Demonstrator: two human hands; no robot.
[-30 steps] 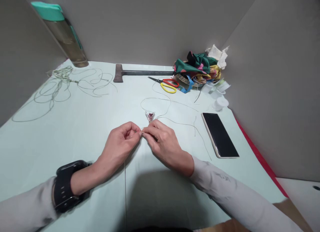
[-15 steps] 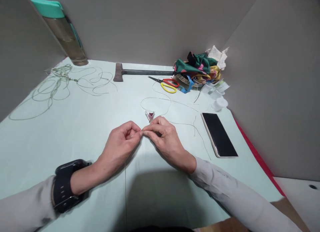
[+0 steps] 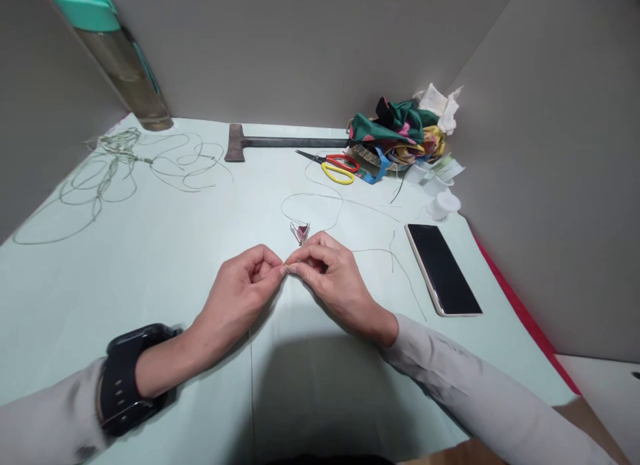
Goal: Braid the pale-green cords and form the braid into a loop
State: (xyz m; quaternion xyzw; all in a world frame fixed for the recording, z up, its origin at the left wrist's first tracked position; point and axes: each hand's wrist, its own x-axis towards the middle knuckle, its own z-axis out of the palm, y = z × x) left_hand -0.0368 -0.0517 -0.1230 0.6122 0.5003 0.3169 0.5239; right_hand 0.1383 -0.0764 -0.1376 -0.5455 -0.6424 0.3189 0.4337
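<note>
Both hands meet near the middle of the bench, fingertip to fingertip. The left hand (image 3: 240,285) and right hand (image 3: 327,278) each have their grip pinched shut on the thin cord (image 3: 320,198), which runs away from the right hand toward the far edge, past a small clip (image 3: 301,232).

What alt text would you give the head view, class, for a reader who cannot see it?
Two hands, left and right, meet fingertip to fingertip, pinching a thin cord over a pale green table, with a small clip just beyond. Farther back lie scissors, a hammer, fabric scraps, a phone, loose cord and a bottle.
</note>
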